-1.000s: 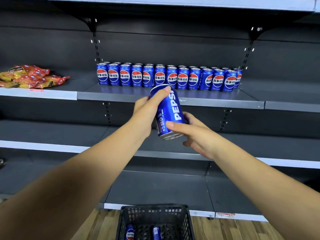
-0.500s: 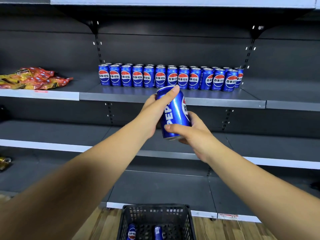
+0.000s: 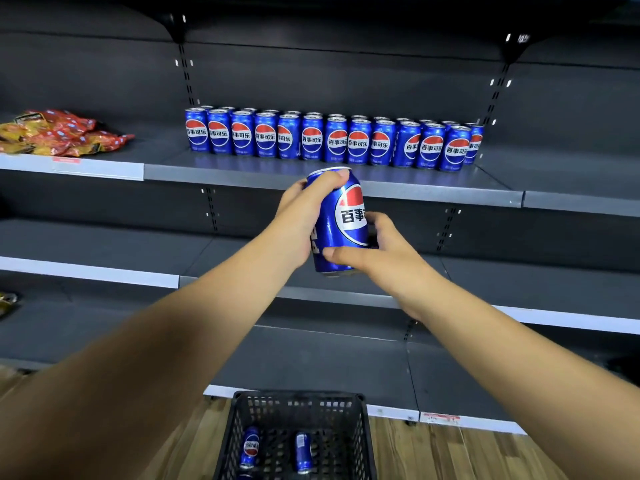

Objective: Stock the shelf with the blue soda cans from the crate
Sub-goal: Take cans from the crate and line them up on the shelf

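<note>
I am looking forward and down from the head camera at dark store shelving. Both of my bare hands hold one blue soda can [image 3: 341, 221] in the air, in front of and just below the edge of the stocked shelf [image 3: 433, 195]. The can is nearly upright, tilted a little, its round red, white and blue logo facing me.

My left hand [image 3: 304, 220] wraps the can's left side — the thumb curls over the top rim. My right hand [image 3: 379, 249] grips the lower right side, thumb pressed across the front near the base, fingers curled behind. Both hands are clamped on this one can.

On the shelf beyond, a row of matching blue cans [image 3: 332, 140] stands upright, side by side, with more can tops visible behind them. Well to the left on the same level lies a heap of red and yellow snack packets [image 3: 59, 133].

At the bottom of the view, a black plastic crate [image 3: 363, 431] sits on the wood-look floor [image 3: 433, 452] — inside it I see two more blue cans [image 3: 250, 446], apart from each other.
</note>
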